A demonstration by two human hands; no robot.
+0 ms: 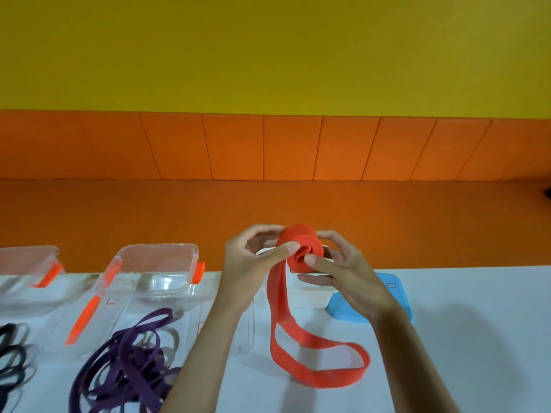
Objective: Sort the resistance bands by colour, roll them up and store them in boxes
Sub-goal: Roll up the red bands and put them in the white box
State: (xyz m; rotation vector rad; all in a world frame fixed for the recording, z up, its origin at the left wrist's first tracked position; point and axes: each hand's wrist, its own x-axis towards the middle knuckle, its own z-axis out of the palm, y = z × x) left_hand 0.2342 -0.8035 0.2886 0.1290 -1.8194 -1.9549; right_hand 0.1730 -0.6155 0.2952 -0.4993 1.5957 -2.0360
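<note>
A red resistance band [301, 248] is partly rolled into a thick coil, held in the air above the table's far edge. My left hand [253, 263] grips the coil from the left, thumb on its face. My right hand [337, 269] pinches it from the right. The band's loose tail hangs down and loops on the white table [447, 353]. A pile of purple bands [131, 362] lies at the lower left, black bands [12, 353] at the far left edge.
A clear box with orange clips [158, 269] stands left of my hands, another clear box [26, 266] at the far left. A white box [310, 296] sits behind the coil beside a blue lid [346, 308]. Clear lids lie flat nearby. An orange bench runs behind.
</note>
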